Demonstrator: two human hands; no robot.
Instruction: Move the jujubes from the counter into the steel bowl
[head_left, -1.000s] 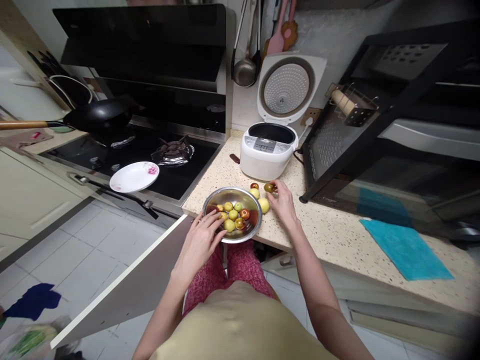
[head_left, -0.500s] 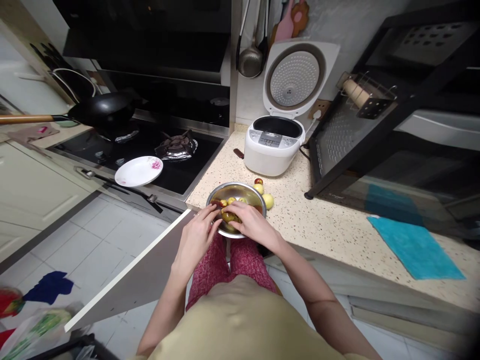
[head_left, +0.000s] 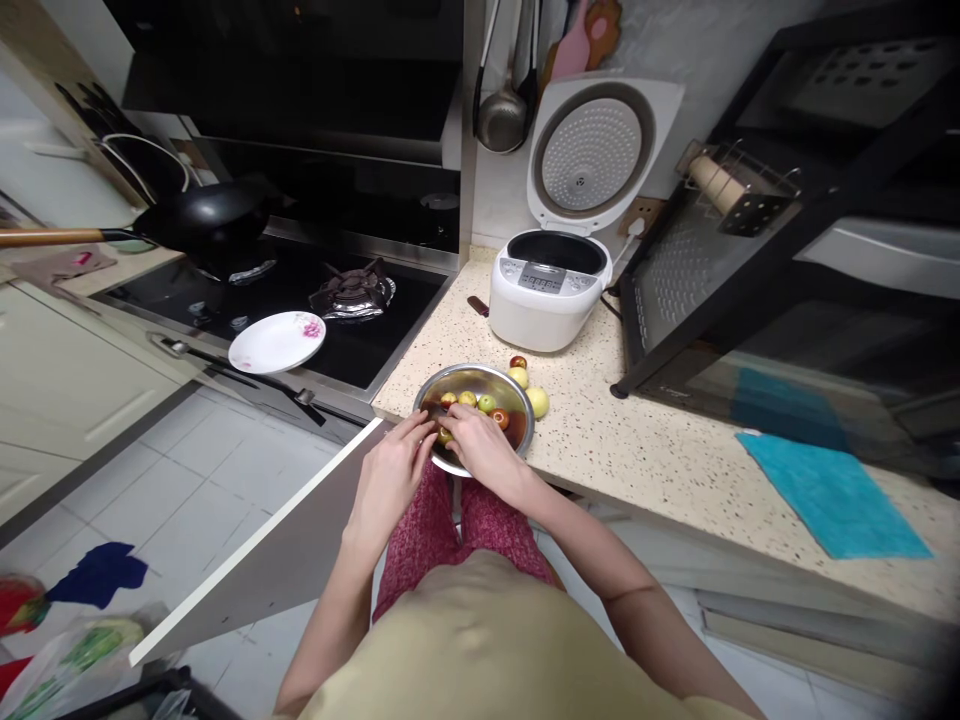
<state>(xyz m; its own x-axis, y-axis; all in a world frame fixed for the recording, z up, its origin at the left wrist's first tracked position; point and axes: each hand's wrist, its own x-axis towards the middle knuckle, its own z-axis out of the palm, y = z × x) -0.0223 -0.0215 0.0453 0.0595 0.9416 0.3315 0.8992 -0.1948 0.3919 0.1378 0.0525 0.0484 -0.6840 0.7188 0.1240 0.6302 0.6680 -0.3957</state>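
Observation:
A steel bowl point(head_left: 520, 398) with several small green, yellow and red fruits point(head_left: 487, 403) sits at the front edge of the speckled counter point(head_left: 637, 450). My left hand point(head_left: 390, 478) grips the bowl's near left rim. My right hand point(head_left: 484, 452) reaches into the bowl from the right, its fingers curled over a small fruit point(head_left: 445, 436) next to my left fingertips. Three more fruits lie on the counter just behind the bowl: a pale yellow one point(head_left: 537, 402), another yellow one point(head_left: 517, 376) and a small red one point(head_left: 517, 361).
An open white rice cooker point(head_left: 547, 295) stands behind the bowl. A black rack point(head_left: 675, 290) is to the right, with a blue cloth point(head_left: 832, 490) on the counter. To the left are a stove with a black wok point(head_left: 202, 215) and a white plate point(head_left: 277, 342). An open cupboard door point(head_left: 262, 545) juts out below.
My right hand came from the fruits on the counter into the bowl, and one fruit is gone from the counter. My left hand stayed at the bowl's rim. The view shifted slightly.

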